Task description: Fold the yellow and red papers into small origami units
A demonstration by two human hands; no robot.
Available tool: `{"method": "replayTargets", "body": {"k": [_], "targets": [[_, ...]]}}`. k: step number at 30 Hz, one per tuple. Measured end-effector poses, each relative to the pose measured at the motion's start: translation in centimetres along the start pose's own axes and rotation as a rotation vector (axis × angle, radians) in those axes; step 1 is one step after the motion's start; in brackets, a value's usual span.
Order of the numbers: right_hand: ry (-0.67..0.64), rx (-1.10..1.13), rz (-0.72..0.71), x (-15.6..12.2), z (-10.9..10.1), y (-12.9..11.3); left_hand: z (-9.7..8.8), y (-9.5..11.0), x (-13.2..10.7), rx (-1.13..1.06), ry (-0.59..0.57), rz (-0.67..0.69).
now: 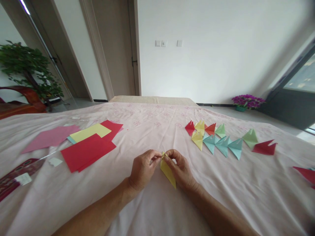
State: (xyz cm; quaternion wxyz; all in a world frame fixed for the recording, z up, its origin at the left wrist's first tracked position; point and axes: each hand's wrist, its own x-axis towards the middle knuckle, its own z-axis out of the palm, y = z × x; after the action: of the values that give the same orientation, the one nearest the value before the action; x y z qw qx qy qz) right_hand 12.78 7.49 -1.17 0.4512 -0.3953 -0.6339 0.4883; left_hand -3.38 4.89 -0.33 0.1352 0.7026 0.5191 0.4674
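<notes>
A folded piece of yellow paper is held between my two hands above the pink cloth, low in the middle of the head view. My left hand pinches its small upper tip between thumb and fingers. On the other side, my right hand grips the same tip, thumb on top, fingers curled behind. The paper's wider part hangs down toward me, narrowing to a point, partly covered by the right hand. The exact folds at the tip are hidden by my fingertips.
Red sheets, a yellow sheet and pink sheets lie at the left. A dark red packet rests at the left edge. Several folded paper shapes, including a blue one and a red one, stand at the right.
</notes>
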Motion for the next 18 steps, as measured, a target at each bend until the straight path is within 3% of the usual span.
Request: {"method": "replayTargets", "body": {"k": [7, 18], "targets": [[-0.001, 0.100, 0.001, -0.12, -0.12, -0.28, 0.21, 0.27, -0.61, 0.018, -0.074, -0.116], [0.145, -0.127, -0.126, -0.05, -0.53, -0.49, 0.69, 0.85, -0.80, 0.025, -0.088, -0.119]]}}
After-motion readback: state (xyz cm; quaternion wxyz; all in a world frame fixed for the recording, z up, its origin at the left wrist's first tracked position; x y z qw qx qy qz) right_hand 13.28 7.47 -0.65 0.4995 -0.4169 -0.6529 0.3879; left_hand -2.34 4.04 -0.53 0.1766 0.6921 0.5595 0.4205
